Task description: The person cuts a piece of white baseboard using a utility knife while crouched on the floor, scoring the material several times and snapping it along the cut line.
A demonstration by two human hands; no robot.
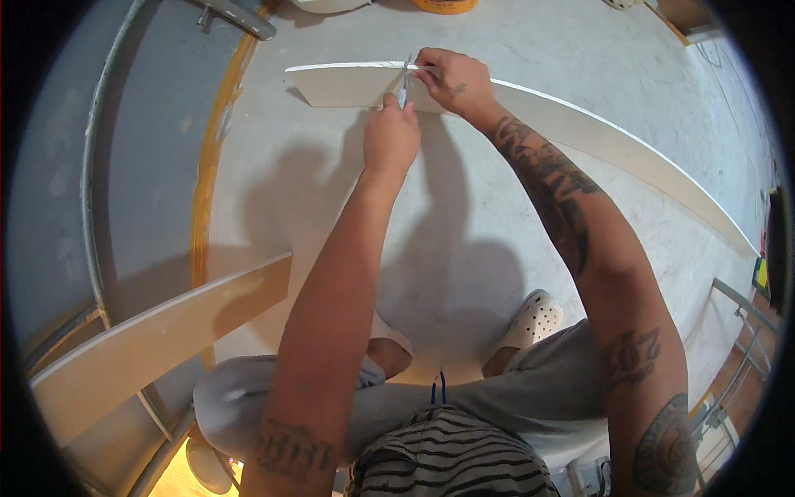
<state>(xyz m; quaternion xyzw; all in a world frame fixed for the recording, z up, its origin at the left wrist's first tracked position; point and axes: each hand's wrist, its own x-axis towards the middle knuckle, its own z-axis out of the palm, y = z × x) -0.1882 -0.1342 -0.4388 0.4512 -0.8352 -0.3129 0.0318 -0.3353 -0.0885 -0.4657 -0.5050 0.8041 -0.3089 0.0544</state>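
My left hand [392, 137] is closed around the slim handle of a utility knife [403, 93], its blade end up against the top edge of a long white board strip [348, 83]. The strip looks like plasterboard and stands on its long edge, running from the upper middle out to the right. Just right of the blade, my right hand [455, 79] pinches at the top edge of the strip with thumb and fingers. Its fingertips partly hide what they grip there, and a thin pale sliver shows beside them.
Another board strip [166, 340] leans at lower left by a metal frame [93, 190]. Small blue-handled pliers [439, 388] show between my legs. A perforated clog [534, 319] is on my right foot. An orange bucket [445, 4] stands at the top, and metal rails [749, 319] are at right.
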